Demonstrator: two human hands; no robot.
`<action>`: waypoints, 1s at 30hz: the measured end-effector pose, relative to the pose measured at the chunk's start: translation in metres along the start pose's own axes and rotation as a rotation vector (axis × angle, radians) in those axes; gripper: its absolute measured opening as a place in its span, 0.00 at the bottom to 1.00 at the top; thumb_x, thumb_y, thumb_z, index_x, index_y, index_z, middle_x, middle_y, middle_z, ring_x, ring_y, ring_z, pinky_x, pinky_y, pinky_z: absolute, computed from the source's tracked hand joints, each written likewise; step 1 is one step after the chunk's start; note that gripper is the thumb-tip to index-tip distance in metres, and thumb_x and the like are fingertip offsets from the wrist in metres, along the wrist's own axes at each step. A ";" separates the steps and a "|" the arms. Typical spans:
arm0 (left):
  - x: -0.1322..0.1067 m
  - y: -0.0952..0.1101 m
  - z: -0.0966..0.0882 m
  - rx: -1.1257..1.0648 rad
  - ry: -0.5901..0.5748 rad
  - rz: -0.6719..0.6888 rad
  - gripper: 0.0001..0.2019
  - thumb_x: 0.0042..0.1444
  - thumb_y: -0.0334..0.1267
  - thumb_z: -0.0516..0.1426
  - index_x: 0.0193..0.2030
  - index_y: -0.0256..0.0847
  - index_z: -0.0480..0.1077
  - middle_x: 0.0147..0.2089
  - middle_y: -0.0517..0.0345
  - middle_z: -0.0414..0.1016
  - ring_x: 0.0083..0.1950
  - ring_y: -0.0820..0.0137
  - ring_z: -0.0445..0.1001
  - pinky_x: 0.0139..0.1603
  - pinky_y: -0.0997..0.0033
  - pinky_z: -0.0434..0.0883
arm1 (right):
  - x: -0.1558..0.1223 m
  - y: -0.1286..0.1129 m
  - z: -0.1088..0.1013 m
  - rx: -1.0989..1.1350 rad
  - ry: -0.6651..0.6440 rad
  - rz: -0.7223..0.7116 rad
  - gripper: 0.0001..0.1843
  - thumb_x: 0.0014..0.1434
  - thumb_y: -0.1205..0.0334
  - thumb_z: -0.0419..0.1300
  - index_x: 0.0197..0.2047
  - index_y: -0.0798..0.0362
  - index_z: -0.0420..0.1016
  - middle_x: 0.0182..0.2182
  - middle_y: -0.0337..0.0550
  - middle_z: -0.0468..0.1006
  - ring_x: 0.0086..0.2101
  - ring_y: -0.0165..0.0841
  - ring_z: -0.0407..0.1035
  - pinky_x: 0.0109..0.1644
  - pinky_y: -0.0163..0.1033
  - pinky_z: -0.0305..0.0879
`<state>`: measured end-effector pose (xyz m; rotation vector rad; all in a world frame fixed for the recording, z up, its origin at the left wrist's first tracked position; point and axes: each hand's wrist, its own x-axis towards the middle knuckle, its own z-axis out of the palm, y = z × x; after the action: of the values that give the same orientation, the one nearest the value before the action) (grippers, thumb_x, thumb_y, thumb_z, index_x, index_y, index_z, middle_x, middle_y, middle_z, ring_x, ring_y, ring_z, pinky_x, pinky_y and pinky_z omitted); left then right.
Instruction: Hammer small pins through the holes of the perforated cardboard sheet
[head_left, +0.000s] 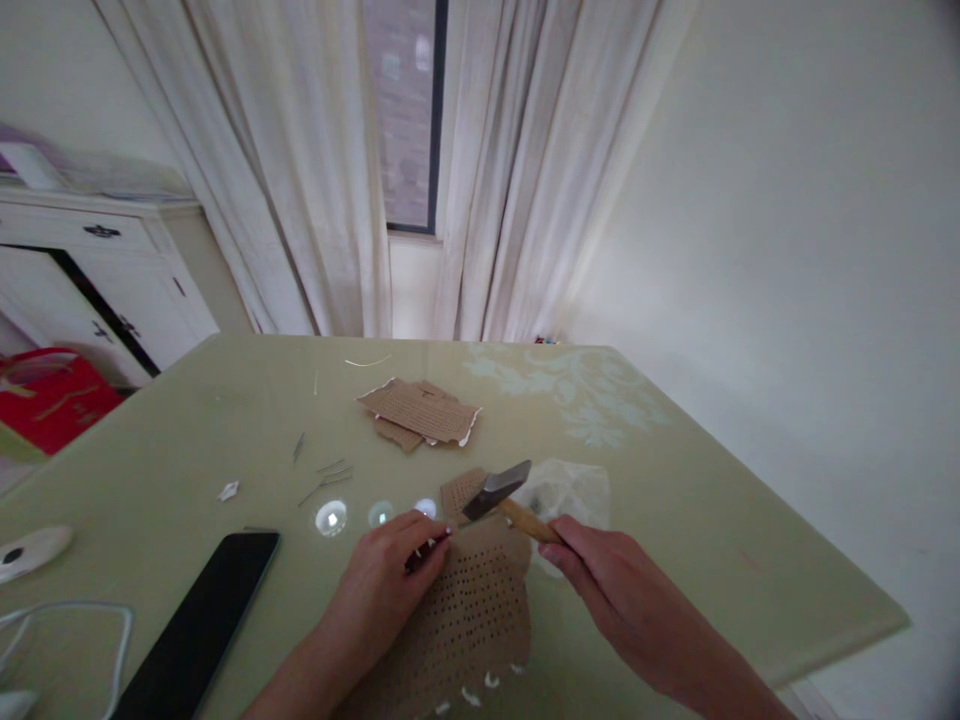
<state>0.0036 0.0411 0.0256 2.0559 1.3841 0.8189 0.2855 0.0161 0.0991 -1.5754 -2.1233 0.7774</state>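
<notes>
My right hand (pixel 619 590) is wrapped around the wooden handle of a hammer (pixel 498 489). The dark metal head hangs just beyond the fingertips of my left hand (pixel 386 570). That hand is closed in a pinch over the upper left part of a brown cardboard sheet (pixel 480 610) covered in rows of small holes. A tiny pale spot shows at its fingertips; what they pinch is too small to name. A smaller perforated cardboard piece (pixel 459 490) lies partly behind the hammer head. White torn bits edge the big sheet near its bottom.
Stacked cardboard pieces (pixel 424 410) lie farther back on the glossy table (pixel 675 500). A clear plastic bag (pixel 574 490) sits right of the hammer. Several thin metal pins (pixel 326 480), a white scrap (pixel 228 491), a black phone (pixel 206 620) and a white cable (pixel 124 640) are leftward.
</notes>
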 end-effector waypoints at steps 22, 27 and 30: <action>0.002 0.001 0.003 0.107 -0.055 -0.006 0.12 0.71 0.35 0.57 0.37 0.44 0.81 0.41 0.58 0.81 0.40 0.66 0.81 0.44 0.69 0.72 | 0.010 -0.007 0.021 -0.197 -0.076 -0.056 0.17 0.79 0.53 0.51 0.41 0.46 0.76 0.34 0.43 0.84 0.37 0.45 0.79 0.41 0.43 0.62; -0.007 0.009 0.003 0.178 -0.044 -0.034 0.08 0.66 0.40 0.64 0.50 0.46 0.82 0.52 0.52 0.82 0.54 0.57 0.79 0.58 0.58 0.73 | 0.008 -0.005 0.016 -0.202 -0.057 -0.053 0.16 0.79 0.54 0.51 0.43 0.46 0.77 0.36 0.43 0.85 0.39 0.44 0.80 0.42 0.43 0.63; -0.016 0.016 -0.001 0.268 -0.052 -0.102 0.25 0.57 0.52 0.71 0.58 0.45 0.80 0.59 0.47 0.81 0.61 0.48 0.75 0.66 0.46 0.68 | 0.006 -0.008 0.009 -0.193 -0.040 -0.063 0.17 0.80 0.54 0.49 0.42 0.47 0.75 0.36 0.43 0.84 0.39 0.43 0.80 0.43 0.42 0.64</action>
<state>0.0085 0.0210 0.0345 2.1642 1.6284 0.5580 0.2728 0.0179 0.0972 -1.5897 -2.3248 0.6034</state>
